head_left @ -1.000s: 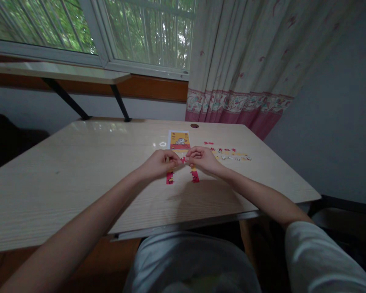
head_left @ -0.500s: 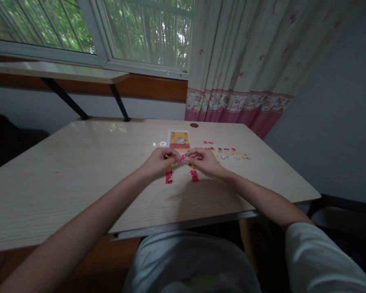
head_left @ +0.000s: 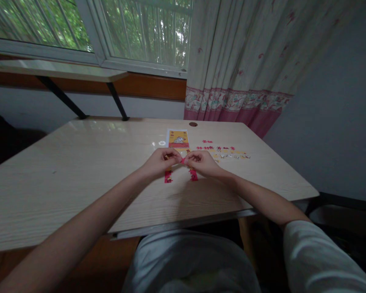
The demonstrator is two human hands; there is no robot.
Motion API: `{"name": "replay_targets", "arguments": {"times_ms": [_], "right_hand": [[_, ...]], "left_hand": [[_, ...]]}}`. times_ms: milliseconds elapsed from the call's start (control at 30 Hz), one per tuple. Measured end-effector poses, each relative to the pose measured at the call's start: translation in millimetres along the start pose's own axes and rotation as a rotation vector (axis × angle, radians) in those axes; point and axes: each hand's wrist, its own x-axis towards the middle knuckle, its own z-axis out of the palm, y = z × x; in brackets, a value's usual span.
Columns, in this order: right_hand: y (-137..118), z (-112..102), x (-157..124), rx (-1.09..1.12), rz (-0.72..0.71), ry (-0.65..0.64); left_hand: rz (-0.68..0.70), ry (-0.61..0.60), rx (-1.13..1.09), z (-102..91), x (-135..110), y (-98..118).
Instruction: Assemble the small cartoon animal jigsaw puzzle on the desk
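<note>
Left hand (head_left: 163,162) and right hand (head_left: 202,162) are hiding most of the red piece (head_left: 183,160) between them. They're also blocking parts of the picture strips (head_left: 194,175) under them. Loose pieces (head_left: 232,148) right of the hands are showing too small to read. Window (head_left: 149,36) beyond is running off-frame.

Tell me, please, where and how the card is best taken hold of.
Probably pinch the card at its far left corner, coming from the left: it lies flat, and a yellow strip lies close along its near edge.
</note>
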Motion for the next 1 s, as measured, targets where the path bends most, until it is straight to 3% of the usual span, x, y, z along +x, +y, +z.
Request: {"name": "replay_targets", "arguments": {"times_ms": [133, 267, 433, 600, 767, 900, 1000], "right_hand": [[-1, 0, -3, -0.093, -0.050, 0.012], [-6, -6, -8, -0.438, -0.282, 0.125], [-10, -13, -12, -0.768, -0.451, 0.086], [-14, -15, -15, -0.878, -0.518, 0.066], [-13, -15, -14, -0.851, -0.581, 0.084], [-9, -14, -13, -0.783, -0.536, 0.036], [-9, -7, -16, -0.720, -0.410, -0.122]], "left_hand": [[0.000, -0.002, -0.013, 0.5, 1, -2], [-0.002, 0.056, -0.060, 0.1, 2, -2], [-0.015, 0.051, -0.109, 0.4, 3, 1], [-0.013, 0.015, -0.133, 2.5, 2, 0], [-0.020, -0.094, -0.115, 3.7, 2, -8], [0.006, -0.248, 0.186, -13.8, 0, -6], [0.199, -0.266, 0.634, -36.6, -1, -4]]}}
